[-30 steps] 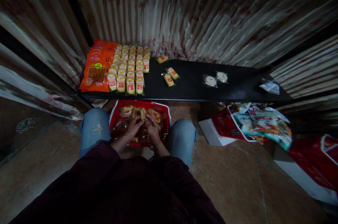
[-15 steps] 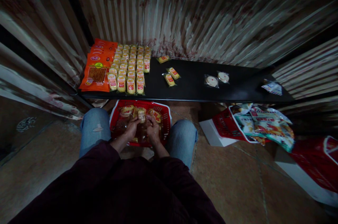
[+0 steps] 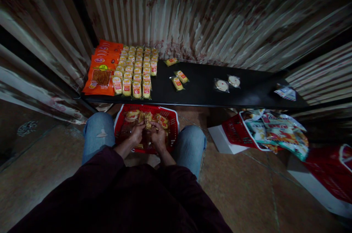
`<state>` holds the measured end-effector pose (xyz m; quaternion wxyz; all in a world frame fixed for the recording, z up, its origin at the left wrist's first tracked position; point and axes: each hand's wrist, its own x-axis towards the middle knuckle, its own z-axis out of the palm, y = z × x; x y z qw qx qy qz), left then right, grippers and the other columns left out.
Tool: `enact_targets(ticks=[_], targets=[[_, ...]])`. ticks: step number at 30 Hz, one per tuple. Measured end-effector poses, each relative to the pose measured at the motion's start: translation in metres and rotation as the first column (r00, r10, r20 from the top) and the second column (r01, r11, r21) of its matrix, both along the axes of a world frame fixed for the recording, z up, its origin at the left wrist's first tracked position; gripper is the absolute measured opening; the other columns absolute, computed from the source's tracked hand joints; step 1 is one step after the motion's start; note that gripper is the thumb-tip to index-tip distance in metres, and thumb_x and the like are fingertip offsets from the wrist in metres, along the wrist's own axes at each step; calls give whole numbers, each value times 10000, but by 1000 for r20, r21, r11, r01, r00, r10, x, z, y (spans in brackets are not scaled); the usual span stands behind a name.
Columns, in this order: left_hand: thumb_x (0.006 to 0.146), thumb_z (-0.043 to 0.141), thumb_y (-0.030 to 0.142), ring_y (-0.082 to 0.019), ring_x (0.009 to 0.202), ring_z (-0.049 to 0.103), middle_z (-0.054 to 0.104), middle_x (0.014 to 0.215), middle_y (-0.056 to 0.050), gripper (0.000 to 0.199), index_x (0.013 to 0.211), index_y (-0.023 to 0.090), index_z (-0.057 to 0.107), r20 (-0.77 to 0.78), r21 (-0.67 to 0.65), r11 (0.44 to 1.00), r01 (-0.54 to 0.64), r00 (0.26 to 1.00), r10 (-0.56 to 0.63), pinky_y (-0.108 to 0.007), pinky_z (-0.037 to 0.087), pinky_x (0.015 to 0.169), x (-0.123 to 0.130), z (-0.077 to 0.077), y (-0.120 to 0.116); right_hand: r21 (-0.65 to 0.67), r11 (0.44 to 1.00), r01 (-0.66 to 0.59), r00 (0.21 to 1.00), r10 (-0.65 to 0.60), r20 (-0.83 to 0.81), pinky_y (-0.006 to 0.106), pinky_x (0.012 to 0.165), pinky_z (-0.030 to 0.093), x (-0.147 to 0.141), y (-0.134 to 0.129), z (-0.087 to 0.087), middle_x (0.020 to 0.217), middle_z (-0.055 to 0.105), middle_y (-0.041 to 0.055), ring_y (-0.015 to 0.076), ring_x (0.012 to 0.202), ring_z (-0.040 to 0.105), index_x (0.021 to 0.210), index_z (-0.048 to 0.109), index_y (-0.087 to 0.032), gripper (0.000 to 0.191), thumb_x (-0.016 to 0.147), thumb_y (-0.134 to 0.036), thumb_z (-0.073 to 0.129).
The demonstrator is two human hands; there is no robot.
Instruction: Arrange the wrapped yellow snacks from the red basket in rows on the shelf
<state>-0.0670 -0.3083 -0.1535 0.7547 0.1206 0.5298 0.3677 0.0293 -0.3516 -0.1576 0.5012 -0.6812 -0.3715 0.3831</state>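
Between my knees stands a red basket (image 3: 174,119) holding several wrapped snacks. Over it, my left hand (image 3: 137,132) and my right hand (image 3: 158,135) pinch a small clear-wrapped snack (image 3: 147,118) from both sides. Its wrapper looks ridged and yellowish; the label cannot be made out. Other yellow packets (image 3: 162,120) lie in the basket beyond my fingers. On the black shelf (image 3: 198,75) ahead, yellow wrapped cakes (image 3: 136,87) stand in tight rows, beside orange snack bags (image 3: 101,70) at the left end.
Loose yellow packets (image 3: 177,82) lie mid-shelf, with round white wrapped pieces (image 3: 221,85) farther right and a crumpled packet (image 3: 286,92) near the right end. Below at right, a red basket (image 3: 233,130) overflows with bags, and another red basket (image 3: 327,169) is beside it. A curtain (image 3: 176,13) hangs behind.
My hands have drawn slightly closer together around the wrapped snack, which has turned a little in my fingers. The shelf items have stayed put, with a slight view shift.
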Motion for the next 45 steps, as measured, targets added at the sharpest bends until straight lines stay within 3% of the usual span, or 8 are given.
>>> enact_targets(ticks=[4, 9, 13, 17, 24, 34, 40, 45], targets=[[674, 593, 59, -132, 761, 638, 691, 782, -27, 284, 938, 149, 642, 19, -14, 999, -37, 999, 37, -229, 471, 697, 0, 0, 0, 114, 993, -12, 983, -9, 182, 305, 839, 478, 0, 0, 5, 938, 654, 39, 166, 896, 598, 920, 658, -191, 265, 782, -246, 438], [623, 652, 103, -140, 820, 622, 692, 843, -31, 291, 907, 163, 635, 1, -18, 999, -50, 999, 50, -248, 444, 753, 1, -2, -1, 76, 997, -21, 940, -6, 340, 326, 888, 450, 1, -1, 6, 1003, 654, 60, 185, 966, 584, 994, 635, -190, 274, 808, -283, 456], [564, 703, 186, -165, 838, 615, 683, 860, -30, 338, 892, 164, 621, -7, 101, 995, 3, 1000, -3, -262, 429, 728, 1, 0, -1, 39, 999, -3, 914, -14, 407, 353, 901, 434, 3, -1, 8, 1011, 657, 100, 214, 980, 579, 1000, 639, -161, 309, 815, -351, 480], [534, 711, 244, -166, 837, 613, 674, 835, -9, 349, 858, 177, 601, -36, 215, 976, 28, 999, -21, -253, 419, 723, 1, 7, -2, -2, 1000, 1, 942, 0, 336, 327, 850, 458, 4, 0, 7, 990, 670, 93, 201, 917, 606, 1009, 641, -161, 325, 820, -371, 480], [576, 665, 339, -128, 670, 578, 650, 810, 8, 379, 917, 205, 570, -45, 207, 972, 110, 994, -103, -222, 383, 577, 1, 12, -3, -46, 995, 83, 973, -71, 220, 340, 867, 459, 5, 2, 2, 1025, 671, 101, 215, 956, 611, 996, 637, -159, 331, 788, -374, 496], [600, 677, 348, -157, 796, 555, 601, 781, 19, 251, 770, 199, 571, -163, 394, 896, 204, 975, -150, -266, 402, 778, 3, -8, -4, 15, 992, 128, 981, -129, 146, 333, 850, 468, 8, 2, 5, 957, 684, 81, 205, 894, 633, 989, 608, -176, 306, 768, -346, 482], [673, 603, 287, -174, 873, 557, 618, 852, -3, 147, 792, 204, 580, -299, 484, 820, 306, 938, -174, -279, 406, 828, 2, 0, -5, -105, 991, 85, 996, -81, 45, 349, 925, 437, 5, 0, 9, 1106, 657, 107, 237, 1052, 592, 1097, 619, -178, 452, 795, -484, 481], [654, 572, 216, -178, 889, 570, 632, 842, -13, 125, 778, 198, 585, -329, 511, 791, 336, 927, -181, -306, 407, 872, 3, 1, -5, -81, 993, 85, 996, -85, 0, 321, 874, 466, 3, 1, 5, 1021, 689, 79, 222, 993, 612, 1107, 633, -187, 469, 763, -494, 550]])
